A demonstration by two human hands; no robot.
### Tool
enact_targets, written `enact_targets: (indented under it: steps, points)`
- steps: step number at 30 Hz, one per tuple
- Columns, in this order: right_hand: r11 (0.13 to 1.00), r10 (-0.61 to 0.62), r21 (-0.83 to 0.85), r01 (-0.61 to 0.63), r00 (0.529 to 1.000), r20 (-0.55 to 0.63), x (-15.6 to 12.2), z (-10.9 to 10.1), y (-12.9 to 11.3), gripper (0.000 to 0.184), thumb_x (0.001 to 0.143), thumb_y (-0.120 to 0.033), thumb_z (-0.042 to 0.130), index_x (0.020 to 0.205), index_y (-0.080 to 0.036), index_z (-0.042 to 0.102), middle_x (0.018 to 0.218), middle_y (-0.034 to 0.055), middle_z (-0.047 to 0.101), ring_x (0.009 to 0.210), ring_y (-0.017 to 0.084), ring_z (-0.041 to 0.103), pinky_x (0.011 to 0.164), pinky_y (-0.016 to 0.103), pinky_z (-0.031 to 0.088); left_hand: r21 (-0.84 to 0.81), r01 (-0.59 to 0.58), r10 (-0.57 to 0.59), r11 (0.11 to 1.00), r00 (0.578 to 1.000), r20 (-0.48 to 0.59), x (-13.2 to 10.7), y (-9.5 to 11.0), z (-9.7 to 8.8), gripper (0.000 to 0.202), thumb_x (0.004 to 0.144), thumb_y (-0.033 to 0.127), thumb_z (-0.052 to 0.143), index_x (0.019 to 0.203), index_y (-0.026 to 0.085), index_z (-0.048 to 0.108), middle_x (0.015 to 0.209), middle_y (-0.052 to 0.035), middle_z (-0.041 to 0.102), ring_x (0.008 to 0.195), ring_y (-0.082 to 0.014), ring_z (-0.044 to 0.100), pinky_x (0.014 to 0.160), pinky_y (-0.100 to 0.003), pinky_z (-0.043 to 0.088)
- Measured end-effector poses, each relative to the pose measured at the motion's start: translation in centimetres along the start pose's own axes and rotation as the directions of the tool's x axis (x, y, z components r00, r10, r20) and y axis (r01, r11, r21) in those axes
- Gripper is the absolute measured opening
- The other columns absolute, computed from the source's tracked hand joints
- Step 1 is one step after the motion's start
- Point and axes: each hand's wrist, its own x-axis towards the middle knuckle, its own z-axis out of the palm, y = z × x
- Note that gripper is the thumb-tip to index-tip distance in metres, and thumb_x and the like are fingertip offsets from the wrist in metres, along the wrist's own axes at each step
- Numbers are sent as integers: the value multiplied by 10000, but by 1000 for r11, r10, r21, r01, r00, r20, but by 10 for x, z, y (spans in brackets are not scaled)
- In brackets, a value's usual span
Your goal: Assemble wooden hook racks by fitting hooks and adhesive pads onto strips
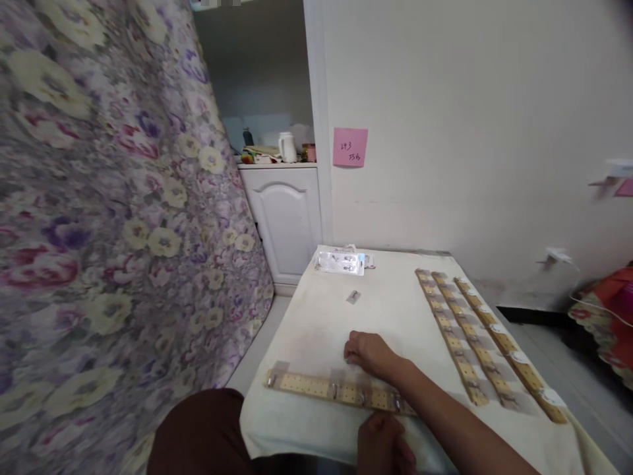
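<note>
A tan perforated strip (316, 386) with a few small metal clips on it lies across the near side of a table covered in white cloth (306, 330). My right hand (368, 353) reaches in from the lower right and rests on the cloth just beyond the strip. Its fingers are curled down, and anything under them is hidden. My left hand (383, 445) sits at the table's near edge, close to the strip's right part, with its fingers blurred. A tiny clear packet (353, 297) lies farther out on the cloth.
Three more tan strips (475, 336) lie side by side on the table's right. A clear pack of small metal parts (341, 262) is at the far edge. A floral-covered surface (99, 231) leans on the left, and a white cabinet (287, 218) and a pink note (350, 146) are behind.
</note>
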Motion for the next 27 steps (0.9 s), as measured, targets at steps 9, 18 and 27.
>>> enact_targets:
  steps: [9,18,27]
  points:
    - [988,131,113,-107,965,-226,-30,-38,20,121,789,-177,482,762,-196,599,772,-5,626,701,115,558,618,202,371,25,7,-8,1000,999,50,-1,2,-6,181,530,382,511,588,219,454,318,31,523,256,-122,470,312,-204,216]
    - [938,322,257,-234,862,-392,-128,-62,26,124,793,-241,490,690,-194,538,626,-26,527,584,121,495,549,226,357,274,-120,47,954,965,260,-28,-7,23,278,577,404,624,699,174,524,448,16,593,336,-72,421,421,-203,251]
    - [918,340,335,-212,855,-391,-176,-43,13,130,810,-214,479,695,-204,539,671,-24,533,596,119,509,566,237,373,65,-73,49,995,947,318,-31,8,52,503,567,491,673,910,186,468,912,-26,625,498,-116,622,424,-228,398]
